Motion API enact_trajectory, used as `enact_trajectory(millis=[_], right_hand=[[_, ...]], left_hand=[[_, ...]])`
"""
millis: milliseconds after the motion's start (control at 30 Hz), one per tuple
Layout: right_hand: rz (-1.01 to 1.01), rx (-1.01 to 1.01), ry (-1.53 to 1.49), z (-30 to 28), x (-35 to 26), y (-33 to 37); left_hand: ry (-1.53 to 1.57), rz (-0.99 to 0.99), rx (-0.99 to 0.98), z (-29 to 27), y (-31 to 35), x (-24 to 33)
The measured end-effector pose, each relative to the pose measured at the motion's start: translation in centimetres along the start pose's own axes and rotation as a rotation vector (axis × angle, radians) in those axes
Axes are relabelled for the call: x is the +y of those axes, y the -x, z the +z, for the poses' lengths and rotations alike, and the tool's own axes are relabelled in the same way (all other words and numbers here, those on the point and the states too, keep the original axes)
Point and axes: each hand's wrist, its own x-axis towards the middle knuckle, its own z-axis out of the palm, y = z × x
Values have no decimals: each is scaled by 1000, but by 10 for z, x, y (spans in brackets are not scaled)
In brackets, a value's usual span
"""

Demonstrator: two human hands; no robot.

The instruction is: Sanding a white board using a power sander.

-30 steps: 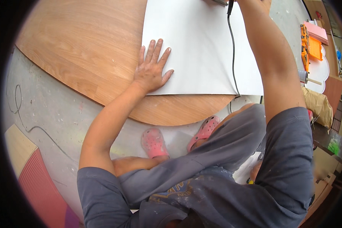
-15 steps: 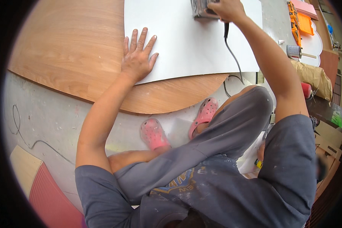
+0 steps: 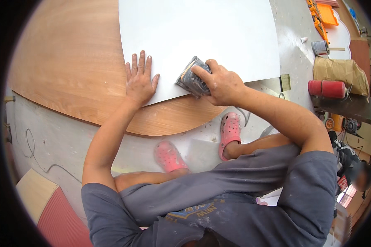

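A white sheet (image 3: 218, 33) lies over a curved wood-grain board (image 3: 70, 61). My left hand (image 3: 141, 84) rests flat across the sheet's left edge, fingers spread, partly over the wood. In my right hand (image 3: 226, 84) is a dark, dusty power sander (image 3: 194, 78), its flat base against the white surface near the sheet's near edge. The fingers wrap round the sander's body. Its cord shows below the wrist, beside my right shoe, and is partly hidden by the forearm.
Pink clogs (image 3: 231, 127) are on my feet at the board's near edge. To the right are a tin can (image 3: 319, 48), a brown paper bag (image 3: 342, 74) and a red fire extinguisher (image 3: 326, 89). A red ribbed panel (image 3: 64, 218) lies lower left. Another person (image 3: 352, 164) is at the right.
My right hand has drawn the sander from the far right part of the sheet toward me and leftward. My left hand stays flat at the sheet's left edge; the view has shifted.
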Motion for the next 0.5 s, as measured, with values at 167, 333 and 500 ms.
enact_trajectory(millis=[167,333,500], right_hand=[[228,107,-5,-22,32,-34],[442,301,-37,-55,93,-108],[292,376,-4,-83,132,-182]], left_hand=[[52,100,-24,-6,16,7],[68,173,-179,-24,21,19],[708,-212,-71,-84,-24,37]])
